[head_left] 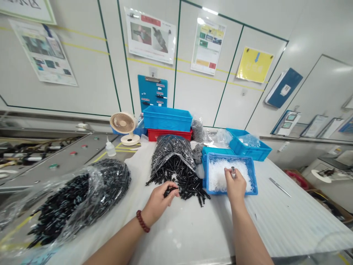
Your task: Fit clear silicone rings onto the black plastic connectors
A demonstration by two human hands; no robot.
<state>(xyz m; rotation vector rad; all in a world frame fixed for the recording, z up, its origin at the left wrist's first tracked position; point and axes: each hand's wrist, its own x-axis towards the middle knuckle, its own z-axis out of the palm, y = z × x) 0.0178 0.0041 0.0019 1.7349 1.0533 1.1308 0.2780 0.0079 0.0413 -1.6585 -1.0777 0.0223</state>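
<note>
My left hand (162,198), with a beaded bracelet at its wrist, is closed round some small black parts. It is just in front of a heap of black parts (190,184) spilling from an open clear bag (172,145). Over a blue tray (255,184) of small white translucent pieces (217,175), my right hand (235,183) pinches a small dark-and-silver cylindrical tool (233,171) between thumb and fingers. The tool's lower end is hidden by the fingers.
Another clear bag of black parts (110,180) lies at the left. Behind stand a fan (123,123), a white bottle (110,148), a blue bin (167,119) on a red one (168,135), and another blue bin (256,152). Metal tweezers (280,187) lie at the right.
</note>
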